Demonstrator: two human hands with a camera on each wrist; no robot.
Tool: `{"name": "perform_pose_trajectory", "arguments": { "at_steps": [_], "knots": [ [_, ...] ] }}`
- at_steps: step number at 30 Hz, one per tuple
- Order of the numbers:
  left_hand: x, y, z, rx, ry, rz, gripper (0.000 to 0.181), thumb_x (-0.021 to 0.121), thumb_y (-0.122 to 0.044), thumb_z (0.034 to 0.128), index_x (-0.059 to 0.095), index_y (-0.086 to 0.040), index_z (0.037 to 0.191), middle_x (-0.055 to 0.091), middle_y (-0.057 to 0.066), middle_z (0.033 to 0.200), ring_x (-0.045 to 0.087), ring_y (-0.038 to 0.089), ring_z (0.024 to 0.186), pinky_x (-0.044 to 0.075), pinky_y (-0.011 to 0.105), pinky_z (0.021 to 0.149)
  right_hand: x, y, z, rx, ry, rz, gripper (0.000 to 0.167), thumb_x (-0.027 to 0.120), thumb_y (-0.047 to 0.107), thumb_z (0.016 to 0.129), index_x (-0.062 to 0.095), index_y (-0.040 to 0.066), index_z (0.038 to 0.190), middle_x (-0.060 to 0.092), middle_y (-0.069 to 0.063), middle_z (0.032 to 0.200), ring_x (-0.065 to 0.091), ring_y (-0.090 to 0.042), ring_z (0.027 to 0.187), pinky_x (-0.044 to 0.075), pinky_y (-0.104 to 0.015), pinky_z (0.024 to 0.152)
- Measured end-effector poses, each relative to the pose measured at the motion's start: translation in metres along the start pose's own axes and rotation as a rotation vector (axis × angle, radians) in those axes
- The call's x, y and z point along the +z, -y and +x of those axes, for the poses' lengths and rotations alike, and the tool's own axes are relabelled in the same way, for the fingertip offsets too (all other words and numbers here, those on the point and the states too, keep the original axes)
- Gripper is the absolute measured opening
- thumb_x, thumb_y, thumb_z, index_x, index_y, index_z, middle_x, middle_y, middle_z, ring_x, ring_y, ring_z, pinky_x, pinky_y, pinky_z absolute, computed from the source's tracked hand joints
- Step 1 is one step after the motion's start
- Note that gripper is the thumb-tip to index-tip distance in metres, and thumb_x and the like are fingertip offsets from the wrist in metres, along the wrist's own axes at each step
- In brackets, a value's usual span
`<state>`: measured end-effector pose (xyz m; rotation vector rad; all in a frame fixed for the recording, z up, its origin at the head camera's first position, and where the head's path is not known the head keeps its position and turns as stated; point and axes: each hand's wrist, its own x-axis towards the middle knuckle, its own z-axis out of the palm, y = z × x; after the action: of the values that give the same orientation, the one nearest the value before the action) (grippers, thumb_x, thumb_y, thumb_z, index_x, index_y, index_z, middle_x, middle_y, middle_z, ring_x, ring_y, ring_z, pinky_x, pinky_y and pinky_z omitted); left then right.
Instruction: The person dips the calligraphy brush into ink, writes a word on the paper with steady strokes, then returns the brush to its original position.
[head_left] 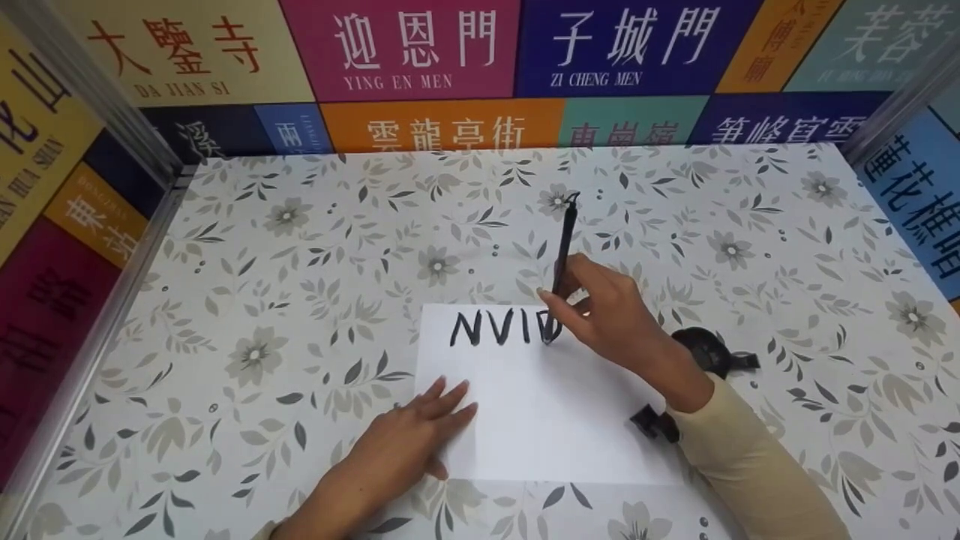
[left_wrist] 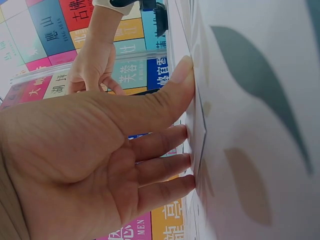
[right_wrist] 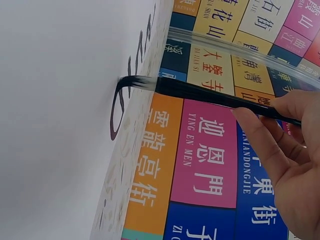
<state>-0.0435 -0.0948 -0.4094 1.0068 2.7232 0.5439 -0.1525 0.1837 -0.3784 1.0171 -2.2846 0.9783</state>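
Note:
My right hand (head_left: 615, 315) pinches a black-handled brush (head_left: 565, 244) between thumb and fingers, its handle pointing up. In the right wrist view the brush's dark, bent bristles (right_wrist: 134, 81) touch the paper at the curved letter. A white sheet of paper (head_left: 555, 420) lies on the table, with the black painted letters "NVID" (head_left: 501, 328) along its top; my hand is close by the D. My left hand (head_left: 397, 442) rests at the paper's left edge with fingers spread. In the left wrist view its thumb and fingertips (left_wrist: 182, 70) touch the sheet.
A white cloth with grey leaves and flowers (head_left: 255, 356) covers the table. Black parts (head_left: 703, 351) show beside my right wrist, and another black piece (head_left: 654, 422) is near the sleeve. Colourful panels with Chinese characters (head_left: 416, 45) stand behind and at both sides.

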Motion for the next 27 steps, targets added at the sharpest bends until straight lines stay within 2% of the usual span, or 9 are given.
{"name": "perform_pose_trajectory", "arguments": {
  "at_steps": [5, 9, 16, 22, 27],
  "knots": [
    [0.001, 0.000, 0.000, 0.004, -0.007, 0.005, 0.079, 0.073, -0.033, 0.0641, 0.053, -0.009, 0.137, 0.040, 0.010, 0.147, 0.038, 0.033, 0.134, 0.050, 0.049, 0.085, -0.001, 0.002, 0.001, 0.013, -0.019, 0.013, 0.021, 0.070, 0.004, 0.084, 0.052, 0.000, 0.093, 0.063, -0.005, 0.074, 0.066, -0.013, 0.070, 0.052, -0.018, 0.052],
    [0.001, 0.000, 0.000, 0.000, -0.006, 0.010, 0.080, 0.073, -0.033, 0.0649, 0.052, -0.010, 0.138, 0.040, 0.010, 0.148, 0.037, 0.033, 0.134, 0.049, 0.050, 0.087, -0.006, 0.007, 0.004, 0.027, -0.079, 0.047, 0.022, 0.071, 0.002, 0.083, 0.053, -0.002, 0.094, 0.064, -0.006, 0.077, 0.067, -0.015, 0.072, 0.054, -0.021, 0.053],
    [0.001, -0.001, 0.002, -0.001, -0.001, -0.007, 0.079, 0.073, -0.033, 0.0656, 0.051, -0.010, 0.138, 0.039, 0.010, 0.148, 0.036, 0.033, 0.135, 0.048, 0.051, 0.088, -0.028, 0.014, 0.004, 0.041, -0.174, 0.017, 0.027, 0.072, -0.004, 0.079, 0.054, -0.005, 0.099, 0.065, -0.009, 0.084, 0.069, -0.019, 0.079, 0.053, -0.016, 0.061],
    [0.001, -0.001, 0.002, 0.009, -0.013, -0.015, 0.078, 0.074, -0.030, 0.0663, 0.052, -0.009, 0.138, 0.040, 0.011, 0.147, 0.037, 0.034, 0.134, 0.048, 0.050, 0.088, -0.049, 0.003, -0.011, 0.103, -0.177, -0.047, 0.032, 0.072, -0.006, 0.080, 0.052, -0.006, 0.105, 0.065, -0.010, 0.089, 0.070, -0.023, 0.084, 0.050, -0.012, 0.067],
    [0.000, -0.002, -0.001, -0.014, -0.001, -0.029, 0.080, 0.076, -0.029, 0.0643, 0.052, -0.009, 0.138, 0.039, 0.011, 0.148, 0.036, 0.034, 0.134, 0.048, 0.054, 0.086, -0.050, -0.005, -0.019, 0.135, -0.162, -0.048, 0.034, 0.069, -0.007, 0.082, 0.048, -0.007, 0.109, 0.063, -0.011, 0.092, 0.069, -0.023, 0.086, 0.050, -0.012, 0.070]
  ]
}}
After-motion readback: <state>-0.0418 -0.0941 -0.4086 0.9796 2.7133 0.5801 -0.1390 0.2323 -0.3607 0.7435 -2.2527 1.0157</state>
